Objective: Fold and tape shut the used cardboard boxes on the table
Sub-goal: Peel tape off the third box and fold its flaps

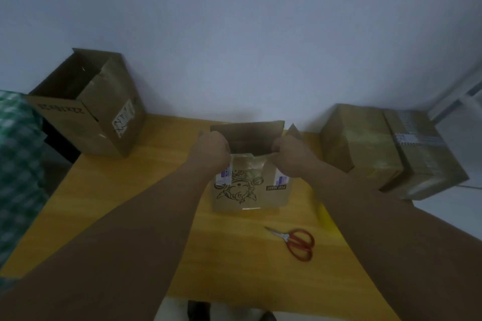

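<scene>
A small printed cardboard box (250, 190) with a cartoon drawing and old tape stands open in the middle of the yellow table (117, 190). My left hand (211, 150) grips the box's left top edge with curled fingers. My right hand (292, 154) grips the right top edge the same way. The far flap (247, 129) stands upright behind my hands, and a right side flap (294, 131) sticks up. A large open box (88, 104) stands at the back left. Two taped boxes (365, 146) (427, 154) sit at the back right.
Red-handled scissors (294, 242) lie on the table near the front right of the small box. A green checked cloth (15, 164) hangs at the left edge. A plain wall (234, 34) backs the table. Something yellow (323, 214) shows beside my right forearm.
</scene>
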